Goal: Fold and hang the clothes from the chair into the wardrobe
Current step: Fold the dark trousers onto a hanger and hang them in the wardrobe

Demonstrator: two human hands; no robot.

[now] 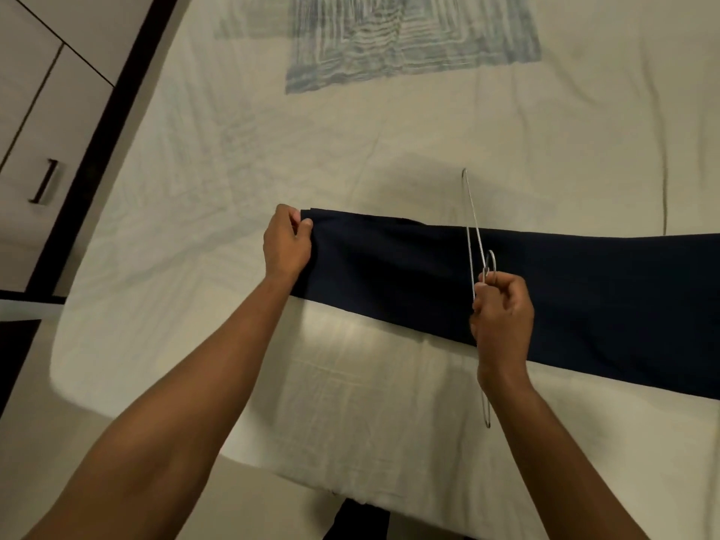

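We found the dark trousers [545, 290] lying folded flat on the bed [350, 157], with their long axis running left to right across the near part of the sheet and their far end passing out of view on the right. The free end lay on the left, and our left hand [286, 243] was on it, pinching the top corner of the cloth between thumb and fingertips.

Our right hand [502, 317] was closed around a thin wire hanger [473, 228], gripping it just below the hook. The hanger stood on edge, crossing the trousers at right angles to their long axis (one end reached past the far edge of the cloth, the other showed below the wrist). We could not tell whether the cloth was already threaded through the frame or merely lay under it.

In our judgement the step in hand was to get the trousers over the hanger's bar. The relation that governed it was this: the free end lay well to the left of the hanger, so the left hand was the nearer one to carry that end toward the frame, along the long axis.

A cupboard handle [45, 181] showed at the far left.
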